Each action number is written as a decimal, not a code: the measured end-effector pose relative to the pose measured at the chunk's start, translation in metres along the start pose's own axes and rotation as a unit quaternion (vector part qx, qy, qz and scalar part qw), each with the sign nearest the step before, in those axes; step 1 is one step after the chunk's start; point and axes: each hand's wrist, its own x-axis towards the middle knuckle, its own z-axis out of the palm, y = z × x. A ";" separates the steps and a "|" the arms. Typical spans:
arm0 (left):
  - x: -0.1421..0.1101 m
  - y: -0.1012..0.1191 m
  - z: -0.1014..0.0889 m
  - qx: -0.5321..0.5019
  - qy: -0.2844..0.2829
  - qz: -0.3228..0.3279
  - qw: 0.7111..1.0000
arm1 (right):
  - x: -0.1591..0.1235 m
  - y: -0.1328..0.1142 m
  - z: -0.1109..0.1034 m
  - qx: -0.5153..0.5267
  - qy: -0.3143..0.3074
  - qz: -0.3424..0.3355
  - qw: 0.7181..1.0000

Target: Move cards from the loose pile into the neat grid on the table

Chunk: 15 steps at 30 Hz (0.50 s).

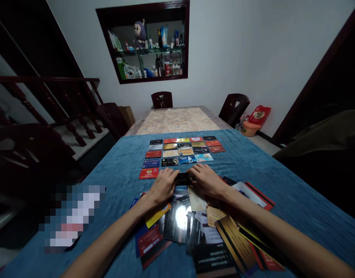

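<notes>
My left hand (163, 186) and my right hand (206, 180) meet over a blue cloth (281, 185), both pinching a black card (183, 178) by its short ends, just above the cloth. Beyond the hands lie several cards in a neat grid (181, 151), with a red card (148, 173) at its near left corner. Under my wrists and forearms spreads a loose heap of cards (200, 227), black, gold, red and yellow, overlapping one another.
The blue cloth covers the near end of a long table (177, 119) with a marble-patterned top. Dark wooden chairs (161, 99) stand at the far end and sides. A blurred-out object (70, 216) lies on the cloth at left. A stair railing (50, 104) runs along the left.
</notes>
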 end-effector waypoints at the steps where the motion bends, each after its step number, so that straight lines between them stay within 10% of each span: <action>1: 0.000 0.000 0.000 0.000 0.000 -0.001 1.000 | 0.000 0.000 0.001 -0.004 0.001 0.002 1.000; 15: -0.002 0.002 0.002 0.039 -0.035 -0.021 0.998 | 0.000 -0.002 -0.002 -0.004 -0.022 0.028 0.999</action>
